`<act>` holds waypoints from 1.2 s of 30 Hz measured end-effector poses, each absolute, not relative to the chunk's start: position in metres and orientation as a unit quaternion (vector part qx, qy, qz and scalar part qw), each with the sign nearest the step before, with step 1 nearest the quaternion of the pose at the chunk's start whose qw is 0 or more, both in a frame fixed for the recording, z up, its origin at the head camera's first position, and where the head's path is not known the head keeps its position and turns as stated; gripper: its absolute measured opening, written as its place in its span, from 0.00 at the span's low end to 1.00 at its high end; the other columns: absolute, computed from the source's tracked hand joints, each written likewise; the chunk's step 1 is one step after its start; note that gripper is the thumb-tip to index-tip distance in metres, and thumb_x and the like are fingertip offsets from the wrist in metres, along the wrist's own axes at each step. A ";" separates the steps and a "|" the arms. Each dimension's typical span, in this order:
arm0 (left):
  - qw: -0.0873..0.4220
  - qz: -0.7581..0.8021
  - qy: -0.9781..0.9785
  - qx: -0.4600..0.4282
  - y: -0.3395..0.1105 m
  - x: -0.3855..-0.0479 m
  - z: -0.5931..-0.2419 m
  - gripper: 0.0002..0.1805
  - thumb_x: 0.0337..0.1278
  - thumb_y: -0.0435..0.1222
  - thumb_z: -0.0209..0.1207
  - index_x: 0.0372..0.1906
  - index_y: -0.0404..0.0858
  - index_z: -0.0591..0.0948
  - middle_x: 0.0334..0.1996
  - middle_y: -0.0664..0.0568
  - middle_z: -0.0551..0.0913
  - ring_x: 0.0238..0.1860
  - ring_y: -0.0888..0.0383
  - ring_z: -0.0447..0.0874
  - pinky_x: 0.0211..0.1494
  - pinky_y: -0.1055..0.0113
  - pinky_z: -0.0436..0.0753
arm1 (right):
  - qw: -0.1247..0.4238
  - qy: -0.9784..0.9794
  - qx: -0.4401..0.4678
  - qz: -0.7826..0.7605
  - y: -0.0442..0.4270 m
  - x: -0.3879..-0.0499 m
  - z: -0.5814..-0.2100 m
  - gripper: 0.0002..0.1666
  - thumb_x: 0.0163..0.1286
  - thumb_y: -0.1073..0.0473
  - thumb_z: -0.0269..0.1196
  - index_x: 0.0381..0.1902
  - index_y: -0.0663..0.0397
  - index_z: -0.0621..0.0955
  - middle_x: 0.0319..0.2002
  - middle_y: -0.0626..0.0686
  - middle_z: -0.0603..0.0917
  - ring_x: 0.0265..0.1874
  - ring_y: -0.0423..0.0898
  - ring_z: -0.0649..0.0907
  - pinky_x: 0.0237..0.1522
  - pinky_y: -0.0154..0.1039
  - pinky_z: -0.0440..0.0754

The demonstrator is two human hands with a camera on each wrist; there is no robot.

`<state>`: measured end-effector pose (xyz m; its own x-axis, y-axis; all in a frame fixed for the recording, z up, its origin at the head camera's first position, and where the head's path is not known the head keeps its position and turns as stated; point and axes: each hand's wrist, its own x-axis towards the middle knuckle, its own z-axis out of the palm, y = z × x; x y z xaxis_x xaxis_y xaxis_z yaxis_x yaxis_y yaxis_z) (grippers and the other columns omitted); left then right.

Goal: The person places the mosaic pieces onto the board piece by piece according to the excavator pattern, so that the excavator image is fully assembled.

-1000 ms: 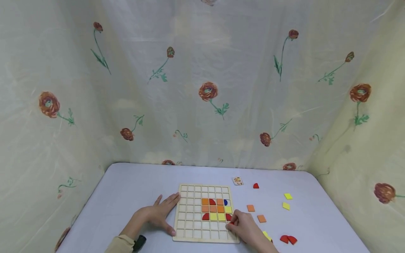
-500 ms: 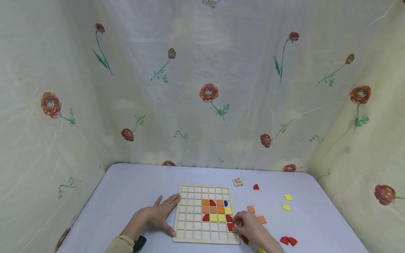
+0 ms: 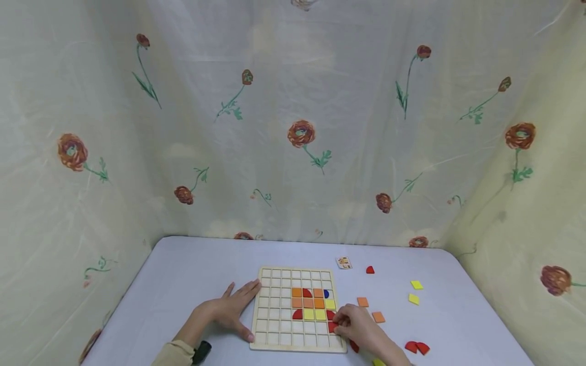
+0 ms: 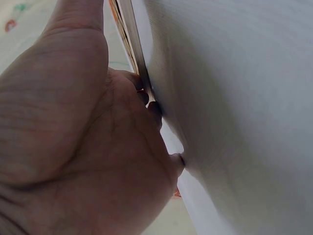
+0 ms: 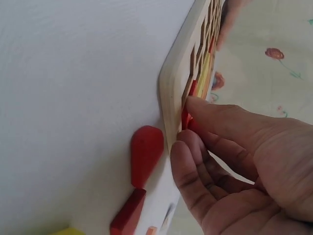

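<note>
Nearly closed, my right hand (image 3: 360, 329) from above has its fingertips at a red piece (image 3: 332, 328); a second ago they mostly covered it, and now it shows in a cell of the board (image 3: 293, 348) just left of them, all but seated, I judge. From my left wrist, my left hand (image 4: 88, 122) rests against the board's edge. From my right wrist, thumb and fingertip pinch that piece, two loose red pieces (image 5: 145, 152) lying near.
</note>
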<state>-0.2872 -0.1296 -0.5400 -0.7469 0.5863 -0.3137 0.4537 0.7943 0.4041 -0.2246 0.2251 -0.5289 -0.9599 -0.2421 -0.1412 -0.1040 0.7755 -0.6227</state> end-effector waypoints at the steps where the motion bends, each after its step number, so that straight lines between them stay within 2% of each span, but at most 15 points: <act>1: 0.217 0.153 0.922 0.282 -0.130 -0.287 -0.540 0.70 0.32 0.68 0.68 0.77 0.41 0.45 0.79 0.49 0.41 0.79 0.49 0.38 0.76 0.39 0.34 | 0.111 0.935 -0.088 -0.325 0.226 -0.225 -0.528 0.07 0.57 0.62 0.71 0.34 0.53 0.84 0.27 0.46 0.79 0.27 0.41 0.75 0.27 0.30 0.76; 5: 0.214 0.151 0.922 0.284 -0.130 -0.287 -0.541 0.70 0.32 0.68 0.68 0.77 0.41 0.46 0.79 0.49 0.41 0.79 0.49 0.38 0.76 0.39 0.35 | 0.112 0.932 -0.056 -0.341 0.243 -0.228 -0.516 0.09 0.58 0.63 0.70 0.37 0.55 0.82 0.29 0.47 0.80 0.29 0.42 0.75 0.29 0.32 0.77; 11: 0.213 0.148 0.924 0.282 -0.129 -0.286 -0.539 0.70 0.31 0.68 0.68 0.77 0.41 0.46 0.79 0.49 0.42 0.79 0.49 0.39 0.76 0.39 0.35 | 0.054 0.927 -0.002 -0.371 0.307 -0.239 -0.504 0.17 0.58 0.65 0.69 0.45 0.59 0.78 0.39 0.53 0.81 0.36 0.45 0.75 0.34 0.34 0.76; 17: 0.218 0.152 0.922 0.280 -0.128 -0.287 -0.536 0.70 0.32 0.67 0.68 0.77 0.41 0.46 0.79 0.49 0.41 0.79 0.49 0.39 0.76 0.38 0.35 | -0.004 0.931 0.024 -0.363 0.379 -0.246 -0.518 0.25 0.61 0.63 0.65 0.53 0.69 0.72 0.46 0.61 0.77 0.43 0.49 0.75 0.36 0.32 0.75; 25: 0.218 0.152 0.923 0.280 -0.129 -0.286 -0.539 0.70 0.31 0.68 0.68 0.77 0.42 0.45 0.79 0.49 0.41 0.79 0.49 0.39 0.76 0.39 0.35 | -0.001 0.935 0.036 -0.354 0.422 -0.260 -0.540 0.31 0.56 0.64 0.66 0.54 0.78 0.70 0.49 0.69 0.75 0.45 0.55 0.76 0.37 0.36 0.77; 30: 0.216 0.155 0.921 0.283 -0.129 -0.285 -0.539 0.70 0.31 0.68 0.68 0.77 0.41 0.46 0.79 0.48 0.42 0.79 0.49 0.39 0.76 0.39 0.35 | 0.019 0.943 0.062 -0.328 0.430 -0.266 -0.545 0.29 0.56 0.64 0.66 0.52 0.76 0.72 0.46 0.66 0.77 0.42 0.53 0.77 0.38 0.39 0.77; 36: 0.215 0.152 0.923 0.282 -0.129 -0.286 -0.538 0.70 0.32 0.68 0.68 0.77 0.41 0.46 0.79 0.48 0.42 0.78 0.49 0.40 0.76 0.38 0.36 | -0.004 0.946 0.070 -0.316 0.431 -0.264 -0.548 0.19 0.57 0.63 0.67 0.44 0.69 0.79 0.36 0.57 0.83 0.34 0.46 0.79 0.31 0.34 0.77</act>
